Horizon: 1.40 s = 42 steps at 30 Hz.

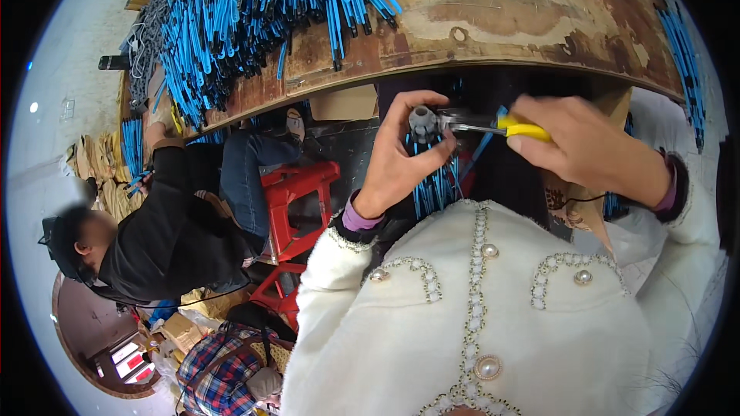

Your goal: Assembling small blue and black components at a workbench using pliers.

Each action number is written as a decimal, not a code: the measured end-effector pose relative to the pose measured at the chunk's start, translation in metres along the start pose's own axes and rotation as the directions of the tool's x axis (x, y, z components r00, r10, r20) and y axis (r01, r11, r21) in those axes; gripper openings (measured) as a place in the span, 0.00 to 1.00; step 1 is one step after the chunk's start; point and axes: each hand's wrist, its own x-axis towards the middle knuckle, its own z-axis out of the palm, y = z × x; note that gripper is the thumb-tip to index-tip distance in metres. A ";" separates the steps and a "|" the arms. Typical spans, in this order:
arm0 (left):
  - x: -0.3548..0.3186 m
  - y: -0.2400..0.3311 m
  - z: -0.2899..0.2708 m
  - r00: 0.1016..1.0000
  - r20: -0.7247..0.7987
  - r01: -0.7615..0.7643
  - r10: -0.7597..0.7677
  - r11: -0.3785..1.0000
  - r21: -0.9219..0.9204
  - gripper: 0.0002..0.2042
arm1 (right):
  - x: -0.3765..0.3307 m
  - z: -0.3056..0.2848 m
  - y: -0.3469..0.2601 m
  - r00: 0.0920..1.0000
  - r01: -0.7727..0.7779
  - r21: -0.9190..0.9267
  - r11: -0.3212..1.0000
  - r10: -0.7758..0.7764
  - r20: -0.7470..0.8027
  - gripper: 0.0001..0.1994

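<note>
Left hand (397, 158) fingers pinch a small grey plastic cap (422, 122) just under the surface's (493, 23) near edge, right hand (586, 146) clenched on yellow-handled pliers (493, 125) biting it; looks light, stiff, best held by its sides.

Place: a small assembly workshop.
Bench: a worn brown wooden worktable (539, 15), scarred and stained, arcs across 12 o'clock.
Stock: a heap of blue-and-black rods (254, 8) lies piled on it at 11 o'clock.
Seating: a red plastic stool (297, 192) stands near centre.
Co-worker: a person in a black jacket (166, 239) sits at 9 o'clock.
Clutter: cardboard boxes (181, 327) sit at 7 o'clock.
</note>
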 end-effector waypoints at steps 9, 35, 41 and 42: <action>0.002 0.002 -0.001 0.991 0.135 -0.002 -0.009 0.996 0.084 0.14 | 0.001 0.020 0.035 0.984 0.163 0.156 0.974 -0.150 -0.092 0.24; -0.009 -0.002 -0.002 0.998 -0.009 -0.056 0.056 0.993 -0.102 0.11 | 0.001 0.021 0.022 0.905 0.206 -0.411 0.888 -0.333 -0.266 0.17; -0.018 -0.010 -0.015 0.989 -0.094 0.099 -0.111 0.987 -0.126 0.14 | 0.008 0.036 0.027 0.850 0.305 -0.412 0.859 -0.440 -0.289 0.18; -0.018 -0.007 -0.017 0.989 -0.096 0.102 -0.114 0.987 -0.124 0.14 | 0.010 0.037 0.027 0.850 0.307 -0.410 0.859 -0.441 -0.287 0.18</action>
